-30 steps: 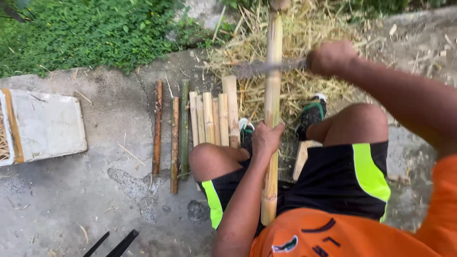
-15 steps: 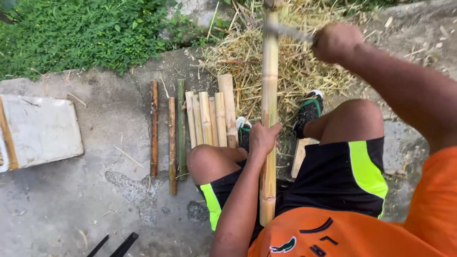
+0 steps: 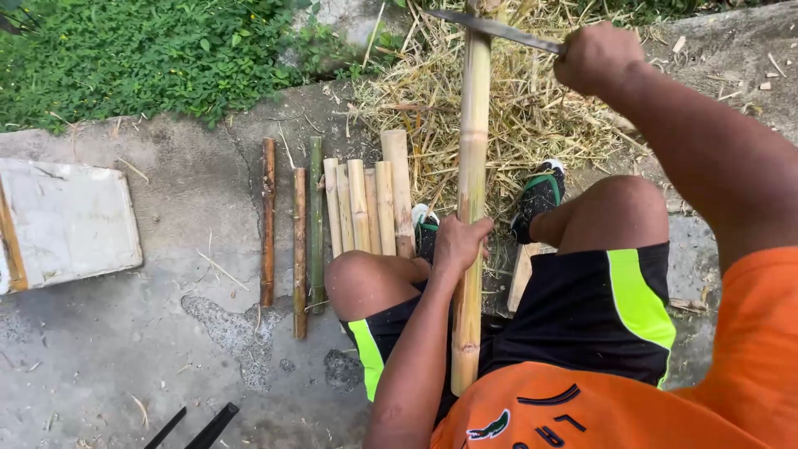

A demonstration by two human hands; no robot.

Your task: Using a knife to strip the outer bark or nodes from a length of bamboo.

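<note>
A seated person in an orange shirt [image 3: 598,411] and black shorts [image 3: 582,312] with bright green stripes steadies a long bamboo pole [image 3: 470,208] that runs lengthwise between the knees, its near end by the lap and its far end over a heap of dry straw [image 3: 499,108]. The left hand [image 3: 459,243] is closed around the pole about halfway along it. Two dark shoes [image 3: 536,195] rest on the ground on either side of the pole. Left of the knees, cut bamboo lengths [image 3: 366,204] lie side by side on the concrete ground [image 3: 125,333], with a pale flat board [image 3: 66,220] at the ground's left edge. Farther off, the right hand [image 3: 597,56] is clenched on the handle of a long knife [image 3: 490,29] whose blade lies across the pole's far end. Green weeds [image 3: 150,58] border the concrete beyond.
</note>
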